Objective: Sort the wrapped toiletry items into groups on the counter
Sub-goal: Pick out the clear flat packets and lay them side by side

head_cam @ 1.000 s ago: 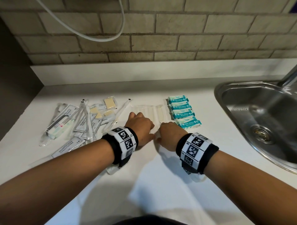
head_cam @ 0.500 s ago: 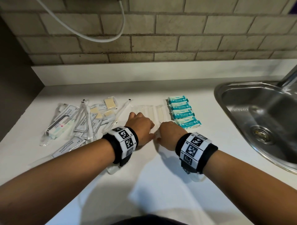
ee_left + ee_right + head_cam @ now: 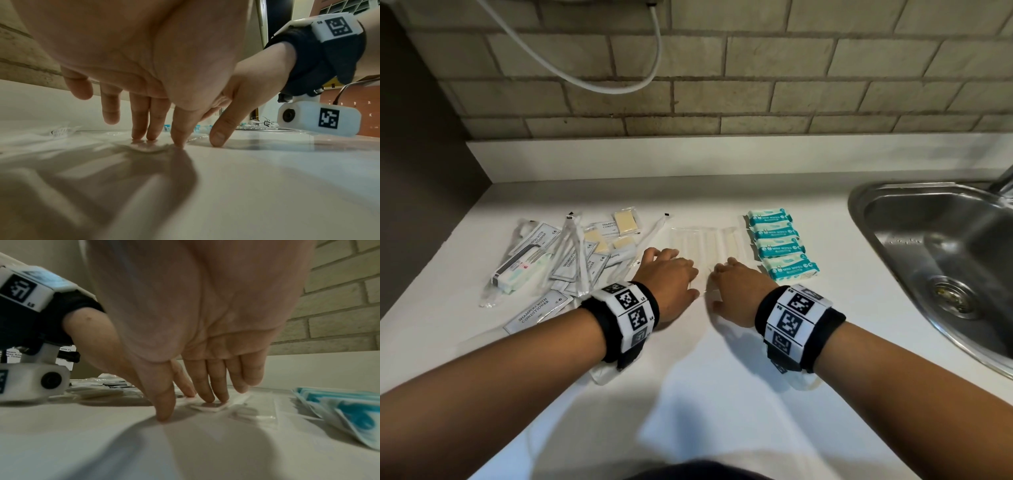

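Several clear-wrapped white toiletry sticks [image 3: 705, 244] lie side by side in a row at the counter's middle. My left hand [image 3: 671, 274] and right hand [image 3: 736, 284] rest on the near ends of that row, fingers straight. In the left wrist view the left fingertips [image 3: 144, 138] press flat on a clear wrapper [image 3: 148, 147]. The right fingertips [image 3: 213, 398] press a white wrapped piece [image 3: 211, 407]. A stack of teal mini-wipes packs [image 3: 779, 245] sits just right of the row. To the left lies a mixed pile of shampoo sachets, soaps and wrapped toothbrushes [image 3: 571, 260].
A steel sink [image 3: 941, 260] is set into the counter [image 3: 722, 394] at the right. A brick wall [image 3: 722, 68] with a hanging white hose [image 3: 599, 82] runs behind. A dark panel [image 3: 421, 171] borders the left end.
Both hands stay on the near ends of the row of clear wrappers; nothing on the counter has visibly shifted.
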The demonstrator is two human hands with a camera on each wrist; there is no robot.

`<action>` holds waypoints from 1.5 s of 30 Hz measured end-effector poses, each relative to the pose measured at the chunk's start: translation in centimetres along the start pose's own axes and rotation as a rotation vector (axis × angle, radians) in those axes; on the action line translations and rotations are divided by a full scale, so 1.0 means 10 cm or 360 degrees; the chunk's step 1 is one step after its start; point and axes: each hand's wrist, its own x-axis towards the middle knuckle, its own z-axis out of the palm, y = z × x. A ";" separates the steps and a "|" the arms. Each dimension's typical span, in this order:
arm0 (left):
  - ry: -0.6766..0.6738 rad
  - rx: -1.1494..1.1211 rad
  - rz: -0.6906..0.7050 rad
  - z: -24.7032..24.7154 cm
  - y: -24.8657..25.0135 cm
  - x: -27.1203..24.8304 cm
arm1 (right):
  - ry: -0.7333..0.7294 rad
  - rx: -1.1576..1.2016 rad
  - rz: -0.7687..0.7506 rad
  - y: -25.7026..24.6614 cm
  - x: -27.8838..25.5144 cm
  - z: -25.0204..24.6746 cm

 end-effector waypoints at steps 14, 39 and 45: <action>0.0027 -0.0017 -0.0024 -0.04 -0.07 0.04 | 0.0025 0.0020 -0.0037 -0.02 0.03 -0.04; 0.0001 0.0041 -0.0101 0.04 -0.29 0.04 | -0.0052 -0.0089 -0.0154 -0.16 0.23 0.02; -0.0005 0.0037 -0.0101 0.04 -0.28 0.05 | -0.0050 -0.0104 -0.0139 -0.18 0.20 -0.01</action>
